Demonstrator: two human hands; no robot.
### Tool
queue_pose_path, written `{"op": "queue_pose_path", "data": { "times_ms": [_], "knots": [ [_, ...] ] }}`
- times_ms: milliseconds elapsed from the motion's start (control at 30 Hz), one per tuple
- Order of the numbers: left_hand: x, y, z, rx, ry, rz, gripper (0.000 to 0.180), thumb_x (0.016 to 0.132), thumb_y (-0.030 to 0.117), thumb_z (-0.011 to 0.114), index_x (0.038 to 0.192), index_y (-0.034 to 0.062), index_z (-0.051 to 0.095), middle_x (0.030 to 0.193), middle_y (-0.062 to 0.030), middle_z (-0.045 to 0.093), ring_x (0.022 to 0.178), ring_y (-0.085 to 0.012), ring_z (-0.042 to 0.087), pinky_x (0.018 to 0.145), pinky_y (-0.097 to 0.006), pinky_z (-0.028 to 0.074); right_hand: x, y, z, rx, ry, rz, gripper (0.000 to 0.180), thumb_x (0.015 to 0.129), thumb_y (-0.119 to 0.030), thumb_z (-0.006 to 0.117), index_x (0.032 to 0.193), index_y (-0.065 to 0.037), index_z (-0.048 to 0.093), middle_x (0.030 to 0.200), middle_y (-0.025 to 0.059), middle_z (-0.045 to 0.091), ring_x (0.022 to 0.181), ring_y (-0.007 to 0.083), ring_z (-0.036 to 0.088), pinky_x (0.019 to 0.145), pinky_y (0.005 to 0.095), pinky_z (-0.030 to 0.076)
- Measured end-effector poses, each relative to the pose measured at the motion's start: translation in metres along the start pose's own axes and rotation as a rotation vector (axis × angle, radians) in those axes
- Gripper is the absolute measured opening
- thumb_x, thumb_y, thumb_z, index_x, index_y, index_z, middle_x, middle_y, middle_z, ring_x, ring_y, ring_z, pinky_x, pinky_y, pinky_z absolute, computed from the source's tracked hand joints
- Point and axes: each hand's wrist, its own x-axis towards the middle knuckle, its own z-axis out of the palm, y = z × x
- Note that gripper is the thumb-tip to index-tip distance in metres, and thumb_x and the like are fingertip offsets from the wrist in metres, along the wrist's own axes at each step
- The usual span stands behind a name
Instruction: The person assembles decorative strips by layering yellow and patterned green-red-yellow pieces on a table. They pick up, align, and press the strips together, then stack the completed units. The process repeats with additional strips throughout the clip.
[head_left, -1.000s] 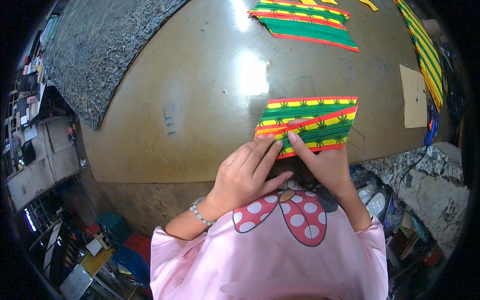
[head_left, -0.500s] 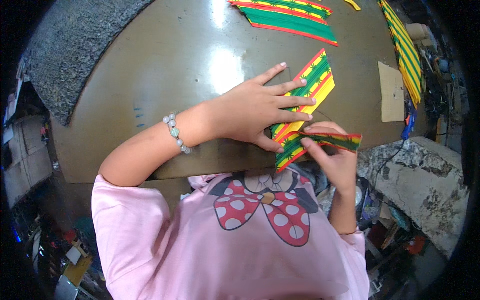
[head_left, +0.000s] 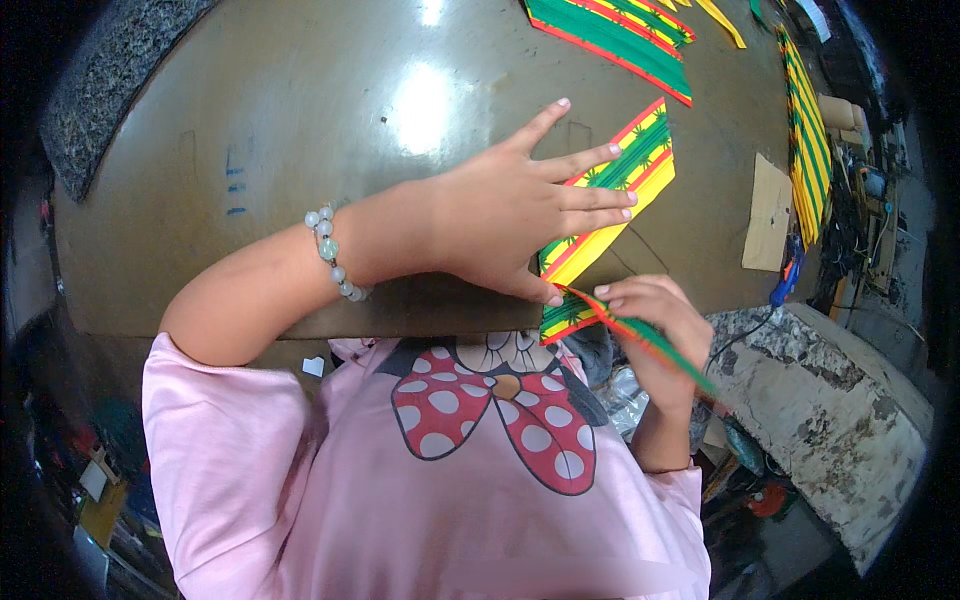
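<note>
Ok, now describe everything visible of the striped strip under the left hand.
The striped strip looks like thin cloth or ribbon, banded red, yellow and green with dark leaf prints. It lies slantwise on the brown table, its far end cut at an angle, its near end by the table's edge. The left hand spreads across it, covering part. Near the thumb, a part turns off, narrow and blurred, raised in the right hand. Whether it is one folded length or several layers, I cannot tell.
</note>
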Motion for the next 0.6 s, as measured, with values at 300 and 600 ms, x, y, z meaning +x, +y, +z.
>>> {"op": "queue_pose_path", "data": {
  "times_ms": [300,600],
  "knots": [
    [0.0,0.0,0.0,0.013,-0.039,-0.021,0.077,0.089,0.06,0.057,0.152,0.0165,0.042,0.156,0.0056,0.043,0.152,-0.022,0.021,0.121,-0.064,0.002,0.013,0.022,0.015,0.16,0.176,0.3,0.015,0.08,0.003,0.078,0.092,0.001,0.07,0.096,0.0104,0.072,0.095,0.0199,0.065,0.089,0.034,0.05],
    [0.0,0.003,-0.002,-0.018,-0.027,-0.05,0.076,0.087,0.054,0.061,0.15,0.0157,0.045,0.154,0.0053,0.045,0.151,-0.022,0.026,0.121,-0.064,0.004,0.013,0.021,0.025,0.266,0.297,0.491,0.017,0.084,0.0,0.077,0.097,0.002,0.067,0.096,0.0081,0.07,0.087,0.0131,0.066,0.08,0.0269,0.053]
  ]
}}
